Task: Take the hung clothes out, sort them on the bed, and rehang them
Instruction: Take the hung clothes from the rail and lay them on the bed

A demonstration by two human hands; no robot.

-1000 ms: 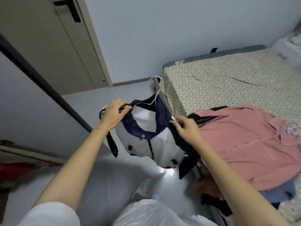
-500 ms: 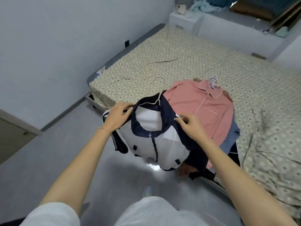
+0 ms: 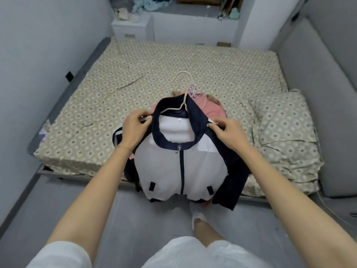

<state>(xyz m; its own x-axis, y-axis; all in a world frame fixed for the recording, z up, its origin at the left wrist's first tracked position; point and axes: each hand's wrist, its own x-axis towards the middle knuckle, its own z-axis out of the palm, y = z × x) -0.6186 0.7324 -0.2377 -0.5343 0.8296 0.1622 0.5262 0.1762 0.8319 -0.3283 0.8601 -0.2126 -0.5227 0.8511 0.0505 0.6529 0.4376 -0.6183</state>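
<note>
- The left hand (image 3: 133,130) has its fingers curled and its thumb pressed against them, pinching the left shoulder of a jacket (image 3: 181,167) just beside the collar.
- The right hand (image 3: 228,132) does the same on the other side: thumb and curled fingers pinch the right shoulder, just beside the collar.
- Both bare arms reach forward, and the jacket hangs between the two hands, in the air over the near edge of the bed (image 3: 146,60).
- The jacket has a white body with a dark blue collar and sleeves. Its front faces the person and the zip is done up to the neck. The right sleeve hangs down past the hem; the left sleeve is mostly hidden behind the left wrist.
- A pale hanger (image 3: 183,72) sits inside the jacket. One of its arms shows within the open collar, and its hook sticks out above the collar, pointing away from the person.
- A pink shirt (image 3: 212,110) lies on the bed right behind the jacket, which hides most of it. Some darker cloth shows under the jacket at the bed's edge; what it is cannot be told.
- The bed has a beige patterned sheet. A folded quilt (image 3: 286,136) in the same pattern lies on its right side, against a grey padded panel (image 3: 318,89).
- A white bedside cabinet (image 3: 131,29) stands at the far left corner of the bed.
- Below the jacket's hem, one foot (image 3: 198,217) in white stands on the grey floor (image 3: 58,194), close to the bed.
</note>
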